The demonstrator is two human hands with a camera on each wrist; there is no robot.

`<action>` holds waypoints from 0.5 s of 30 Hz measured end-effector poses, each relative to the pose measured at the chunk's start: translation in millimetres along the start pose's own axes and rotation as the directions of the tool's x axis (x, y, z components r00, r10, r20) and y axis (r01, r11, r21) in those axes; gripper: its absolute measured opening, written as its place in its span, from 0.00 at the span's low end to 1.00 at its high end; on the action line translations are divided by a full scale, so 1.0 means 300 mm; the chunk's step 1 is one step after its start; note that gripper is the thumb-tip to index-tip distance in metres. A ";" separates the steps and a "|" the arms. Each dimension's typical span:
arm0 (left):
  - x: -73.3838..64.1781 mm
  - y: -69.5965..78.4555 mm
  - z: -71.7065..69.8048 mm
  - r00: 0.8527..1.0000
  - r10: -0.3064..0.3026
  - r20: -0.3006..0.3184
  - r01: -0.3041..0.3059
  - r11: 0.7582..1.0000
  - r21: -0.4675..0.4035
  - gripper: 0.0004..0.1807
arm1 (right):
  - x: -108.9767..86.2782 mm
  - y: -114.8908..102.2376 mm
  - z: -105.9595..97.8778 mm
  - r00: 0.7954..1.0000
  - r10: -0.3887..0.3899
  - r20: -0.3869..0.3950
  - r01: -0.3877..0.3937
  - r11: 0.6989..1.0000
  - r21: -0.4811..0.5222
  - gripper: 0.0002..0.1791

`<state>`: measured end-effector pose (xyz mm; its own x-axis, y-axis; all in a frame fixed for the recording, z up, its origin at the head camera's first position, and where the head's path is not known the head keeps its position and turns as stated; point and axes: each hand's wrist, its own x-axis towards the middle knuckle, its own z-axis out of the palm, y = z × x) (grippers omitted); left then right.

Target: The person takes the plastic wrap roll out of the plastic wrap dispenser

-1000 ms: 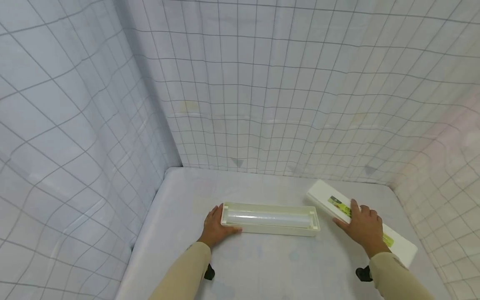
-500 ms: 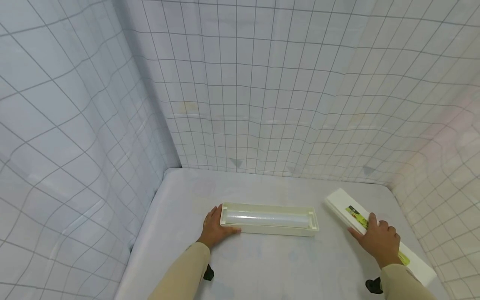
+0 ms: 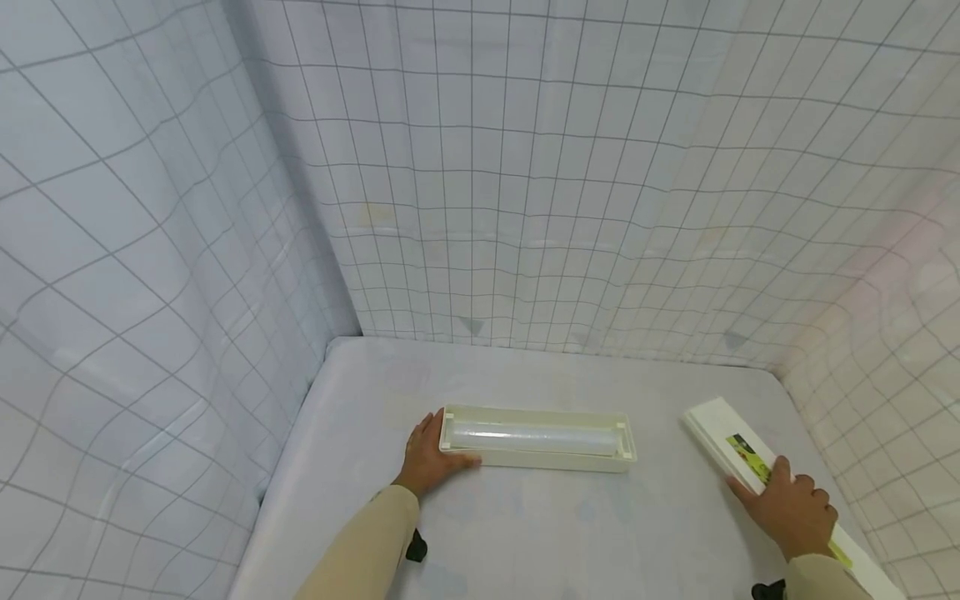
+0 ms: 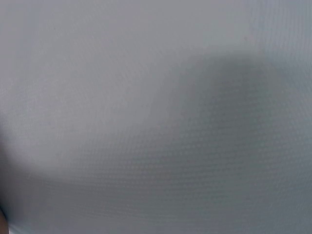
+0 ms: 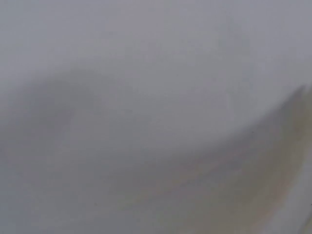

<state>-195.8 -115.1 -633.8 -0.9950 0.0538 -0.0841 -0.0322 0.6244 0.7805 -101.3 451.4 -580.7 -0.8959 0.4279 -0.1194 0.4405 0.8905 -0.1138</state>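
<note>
In the head view, an open white cling film box (image 3: 551, 462) lies lengthwise in the middle of the table. A roll of clear, shiny film (image 3: 532, 437) sits inside it. My left hand (image 3: 431, 457) grips the box's left end, thumb along the front wall and fingers round the far side. Off to the right, my right hand (image 3: 791, 510) holds the long white lid (image 3: 716, 423) across its width, covering part of its green label (image 3: 746, 454). The lid slants from far left to near right and runs to the frame's bottom edge. Both wrist views show mostly blurred pale cloth.
A pale sheet covers the table (image 3: 525, 533). Checked white cloth hangs as a back wall (image 3: 480, 183), with a left side wall (image 3: 135, 250) and a right side wall (image 3: 900, 375) close to the lid.
My right hand has carried the lid rightward and nearer to me, away from the box. The left hand and the box have stayed in place.
</note>
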 end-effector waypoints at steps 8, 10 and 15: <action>0.004 0.002 -0.004 1.000 -0.013 0.008 0.013 1.000 -0.016 0.63 | -0.054 0.050 0.031 0.993 0.116 0.023 -0.117 0.993 0.014 0.57; 0.003 0.002 -0.004 1.000 -0.013 0.009 0.013 1.000 -0.021 0.63 | -0.064 0.064 0.046 0.987 0.156 0.041 -0.157 0.988 0.010 0.56; 0.003 0.002 -0.002 1.000 -0.016 0.005 0.016 1.000 -0.018 0.63 | -0.078 0.095 0.073 0.969 0.232 0.091 -0.231 0.973 -0.018 0.56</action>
<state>-196.8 -115.1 -633.1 -0.9939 0.0481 -0.0994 -0.0495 0.6109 0.7902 -66.5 463.3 -602.7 -0.7604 0.6068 -0.2317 0.6345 0.7702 -0.0649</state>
